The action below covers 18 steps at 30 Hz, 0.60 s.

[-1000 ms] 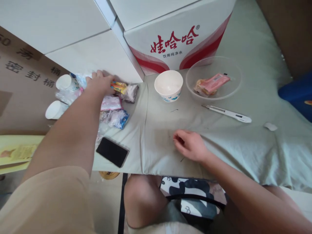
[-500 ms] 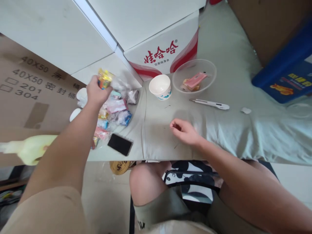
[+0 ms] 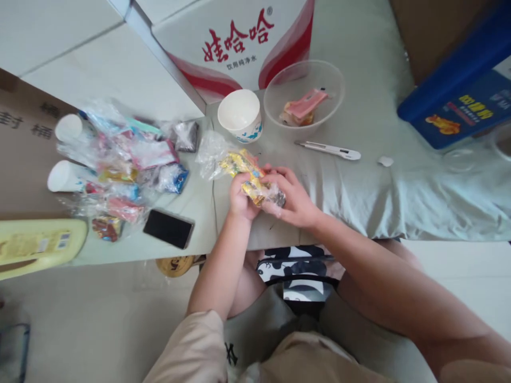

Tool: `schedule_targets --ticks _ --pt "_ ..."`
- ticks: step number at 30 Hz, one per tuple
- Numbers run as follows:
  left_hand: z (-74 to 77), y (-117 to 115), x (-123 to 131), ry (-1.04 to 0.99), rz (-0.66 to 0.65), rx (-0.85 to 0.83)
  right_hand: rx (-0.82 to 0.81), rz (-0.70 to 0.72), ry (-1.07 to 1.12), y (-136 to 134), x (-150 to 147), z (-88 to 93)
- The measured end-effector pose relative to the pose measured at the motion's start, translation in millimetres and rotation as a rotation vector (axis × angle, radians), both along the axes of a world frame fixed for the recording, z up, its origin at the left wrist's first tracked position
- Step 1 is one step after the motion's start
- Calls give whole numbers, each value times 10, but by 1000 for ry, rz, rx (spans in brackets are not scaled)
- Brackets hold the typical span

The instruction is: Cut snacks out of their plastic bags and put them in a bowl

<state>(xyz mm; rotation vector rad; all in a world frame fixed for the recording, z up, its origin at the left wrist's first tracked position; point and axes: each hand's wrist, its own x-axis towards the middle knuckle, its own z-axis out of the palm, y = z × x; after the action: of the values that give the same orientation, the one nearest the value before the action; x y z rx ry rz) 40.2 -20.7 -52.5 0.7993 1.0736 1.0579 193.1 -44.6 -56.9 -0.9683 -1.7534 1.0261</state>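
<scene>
Between my two hands is a yellow printed packet (image 3: pixel 255 192) in clear crinkly plastic, its loose wrap trailing to the left. My left hand (image 3: pixel 242 199) is closed on its near left side. From the right, my right hand (image 3: pixel 294 198) grips the other end, fingers bent over the plastic. What exactly the packet contains I cannot make out. Just beyond the hands stands a white paper cup (image 3: pixel 240 114) with a blue print. Right of it, a clear plastic bowl (image 3: pixel 275 109) holds a pink packet (image 3: pixel 307 105). A white utility knife (image 3: pixel 329 150) lies in front of the bowl.
To the left lies a pile of plastic-wrapped packets (image 3: pixel 136 157) with two paper cups (image 3: pixel 66 176) beside it. A black phone (image 3: pixel 169 229) rests near the table edge. A white carton (image 3: pixel 239 53) stands behind, a blue container (image 3: pixel 459 101) at right, a yellow bottle (image 3: pixel 43 244) at left.
My left hand has brought the yellow packet from the pile at left to the middle. My right hand, empty before, now grips it too. The view has shifted.
</scene>
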Motion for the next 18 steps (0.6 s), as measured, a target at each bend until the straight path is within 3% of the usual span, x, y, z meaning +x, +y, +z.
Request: schedule_targets --ticks 5,12,18 --pt "29 192 -87 -65 -24 -58 -6 -182 -20 111 -25 20" --pt "121 232 -166 -75 -87 -93 48 24 0 207 113 47" --pt "75 155 -114 -10 -134 -1 81 44 31 122 226 56"
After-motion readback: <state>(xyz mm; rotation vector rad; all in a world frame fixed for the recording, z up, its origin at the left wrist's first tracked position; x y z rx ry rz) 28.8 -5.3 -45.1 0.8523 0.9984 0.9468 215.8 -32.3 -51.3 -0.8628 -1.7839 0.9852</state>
